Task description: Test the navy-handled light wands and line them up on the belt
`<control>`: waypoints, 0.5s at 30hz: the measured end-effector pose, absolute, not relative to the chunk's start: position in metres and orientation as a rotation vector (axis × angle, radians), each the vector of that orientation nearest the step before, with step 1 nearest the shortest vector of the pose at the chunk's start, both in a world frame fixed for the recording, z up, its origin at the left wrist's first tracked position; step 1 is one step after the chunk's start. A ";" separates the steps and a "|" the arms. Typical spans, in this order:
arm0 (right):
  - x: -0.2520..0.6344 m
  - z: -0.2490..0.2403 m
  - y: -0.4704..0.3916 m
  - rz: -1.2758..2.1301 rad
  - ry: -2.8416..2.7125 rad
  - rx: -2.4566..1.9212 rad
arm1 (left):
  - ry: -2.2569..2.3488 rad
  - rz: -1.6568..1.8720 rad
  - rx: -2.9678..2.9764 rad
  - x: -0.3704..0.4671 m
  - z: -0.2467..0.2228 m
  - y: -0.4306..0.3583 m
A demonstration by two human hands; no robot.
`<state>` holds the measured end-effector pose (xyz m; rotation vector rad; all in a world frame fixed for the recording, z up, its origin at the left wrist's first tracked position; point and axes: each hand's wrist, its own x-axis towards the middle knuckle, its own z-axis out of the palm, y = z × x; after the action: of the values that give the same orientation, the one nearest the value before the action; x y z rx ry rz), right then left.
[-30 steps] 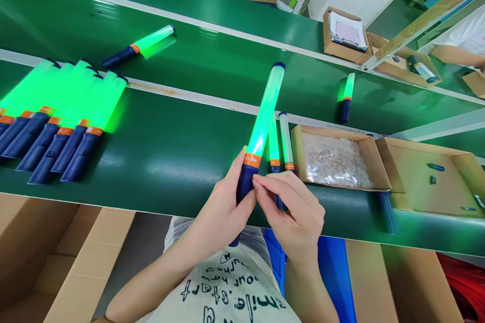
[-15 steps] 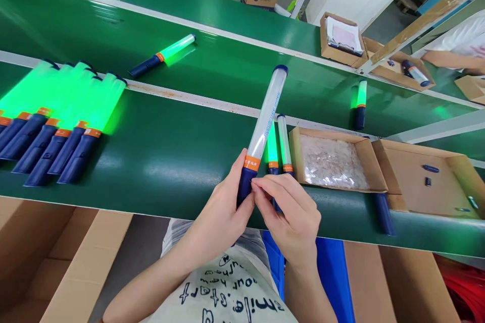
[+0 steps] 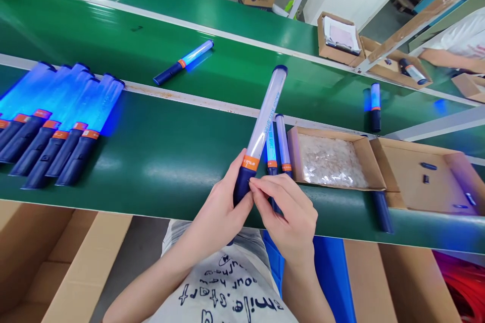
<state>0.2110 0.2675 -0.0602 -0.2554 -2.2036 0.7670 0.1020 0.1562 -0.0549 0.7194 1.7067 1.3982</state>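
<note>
The left hand is wrapped around the dark handle of an unlit stick, holding it above the tabletop with its clear tube slanting up and away to the right. The right hand has thumb and forefinger pinched together at the handle's side; whether they grip something small, I cannot tell.

Just right of the held stick lie two more: a blue-lit stick and a paler stick, their lower parts partly hidden by the right hand. Next to them a shallow box of clear bits crowds that side, a dark handle jutting out from its near edge. Beyond it is a wider box with a few small parts.

Well apart at left, glowing blue sticks lie side by side. Across the rail lie a lit stick and, farther right, another.
</note>
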 end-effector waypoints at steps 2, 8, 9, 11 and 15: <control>0.212 -0.059 0.267 0.791 -2.209 -0.300 | 1.709 1.414 0.687 0.103 -0.056 0.157; 0.227 -0.062 0.278 0.764 -2.197 -0.549 | 1.510 1.500 0.433 0.102 -0.060 0.162; 0.232 -0.067 0.281 0.697 -2.192 -0.606 | 1.490 1.524 0.409 0.101 -0.062 0.164; 0.244 -0.080 0.288 0.553 -2.234 -0.762 | 1.524 1.560 0.393 0.099 -0.067 0.167; 0.258 -0.114 0.290 0.294 -2.469 -1.165 | 1.629 1.582 0.388 0.095 -0.082 0.174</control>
<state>0.2577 0.2903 -0.1145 -1.1653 -2.4695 0.2940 0.0946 0.1739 -0.0824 0.3877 1.6292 1.5818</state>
